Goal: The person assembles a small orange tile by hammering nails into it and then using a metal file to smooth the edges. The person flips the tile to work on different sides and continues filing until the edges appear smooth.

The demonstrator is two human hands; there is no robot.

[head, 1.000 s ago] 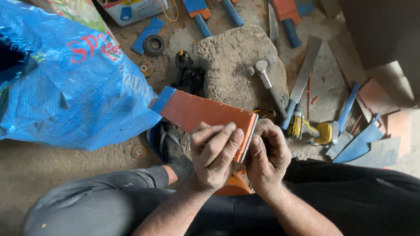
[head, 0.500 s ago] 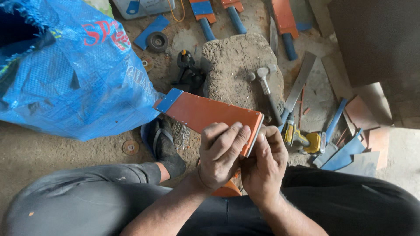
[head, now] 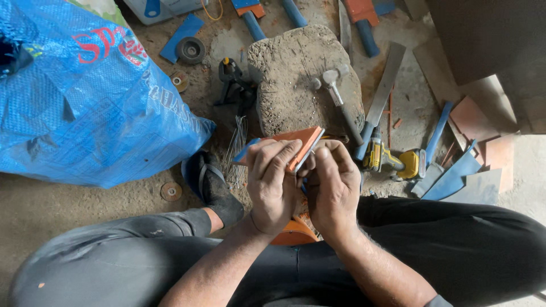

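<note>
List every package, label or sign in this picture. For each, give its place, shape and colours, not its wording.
Woven plastic sack: upper left on the ground, bulky, crumpled, blue with red and white print.
Plastic container: top edge, cut off by the frame, pale with a blue mark.

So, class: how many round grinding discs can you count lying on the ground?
3. One dark disc lies near the top beside a blue panel, a small one just below it against the blue sack, and one by the sandalled foot. Others may be hidden.
</note>
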